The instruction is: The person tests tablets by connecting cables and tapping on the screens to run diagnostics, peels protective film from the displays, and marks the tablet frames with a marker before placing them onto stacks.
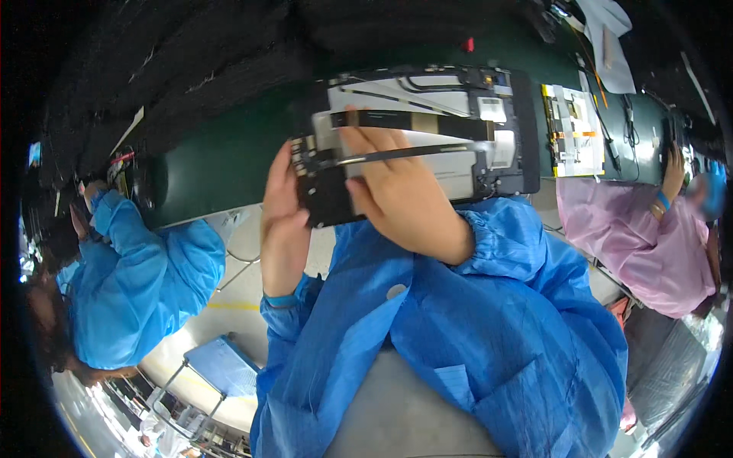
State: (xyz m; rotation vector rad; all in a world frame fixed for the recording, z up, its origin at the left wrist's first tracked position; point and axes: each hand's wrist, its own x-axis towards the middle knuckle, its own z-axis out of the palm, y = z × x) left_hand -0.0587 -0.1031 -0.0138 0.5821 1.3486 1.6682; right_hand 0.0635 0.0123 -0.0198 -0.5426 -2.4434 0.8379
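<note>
An opened tablet (449, 169) with its inner side up lies in front of me, showing pale battery panels, small boards and thin wires. My left hand (284, 206) grips its left edge, the thumb by the near left corner. My right hand (401, 179) reaches over the battery, thumb apart near the lower left. Its fingers are at the left part of a wide black ribbon cable (458, 127), a fingertip showing past the cable's far side. A narrower dark ribbon cable (450, 149) crosses over that hand. The exact grip of those fingers is partly hidden.
The bench has a dark green top (202, 172). To the right lie a white and yellow flat part (582, 137) with taped strips, and black cables (632, 130). A small red object (469, 44) sits beyond the tablet. Co-workers in blue (145, 275) and pink (634, 237) smocks flank me.
</note>
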